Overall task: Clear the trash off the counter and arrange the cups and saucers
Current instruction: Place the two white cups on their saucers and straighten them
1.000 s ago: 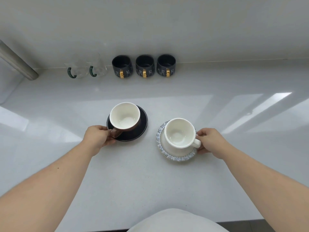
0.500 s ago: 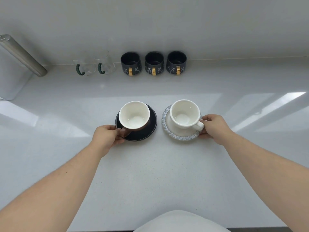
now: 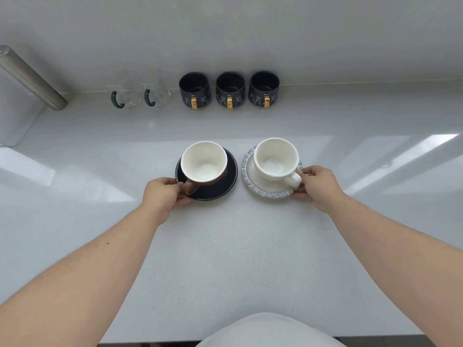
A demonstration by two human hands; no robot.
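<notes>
Seven cups (image 3: 203,163), two saucers (image 3: 220,189), two hands (image 3: 164,196).

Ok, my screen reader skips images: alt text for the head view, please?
Two hands hold cup-and-saucer sets side by side on a white counter: left hand at the brown cup on a dark saucer, right hand at the white cup on a pale saucer.

Reaching forward with both bare forearms, left hand (image 3: 164,195) pinching closed at thumb and fingers, right hand (image 3: 318,187) likewise curled and gripping.
</notes>
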